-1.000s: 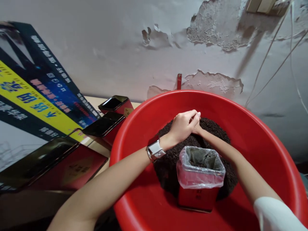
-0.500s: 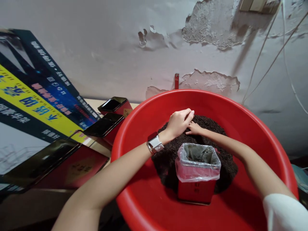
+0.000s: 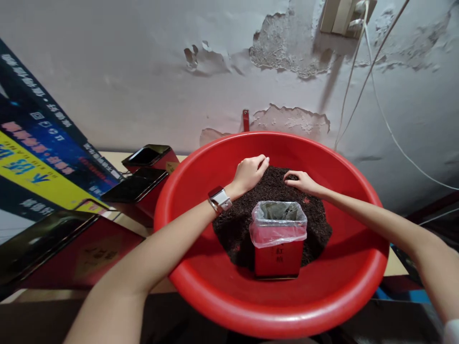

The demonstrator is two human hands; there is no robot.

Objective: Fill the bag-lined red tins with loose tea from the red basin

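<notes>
A big red plastic basin (image 3: 186,191) holds a heap of dark loose tea leaves (image 3: 236,229). A square red tin (image 3: 278,258) lined with a clear plastic bag stands upright in the heap's near side, with some leaves inside. My left hand (image 3: 249,172), a white watch on its wrist, rests curled on the far left top of the heap. My right hand (image 3: 301,181) lies on the far right top, fingers bent into the leaves. The two hands are apart, and I cannot see how much either holds.
Several red tins with dark lids (image 3: 147,157) sit left of the basin on a table. A blue and yellow printed board (image 3: 39,157) leans at the far left. A peeling wall (image 3: 143,81) with a socket and hanging cables (image 3: 362,71) stands right behind the basin.
My hands were pressed together over the far top of the heap; now they have parted, left and right. The view has pulled back and shifted right.
</notes>
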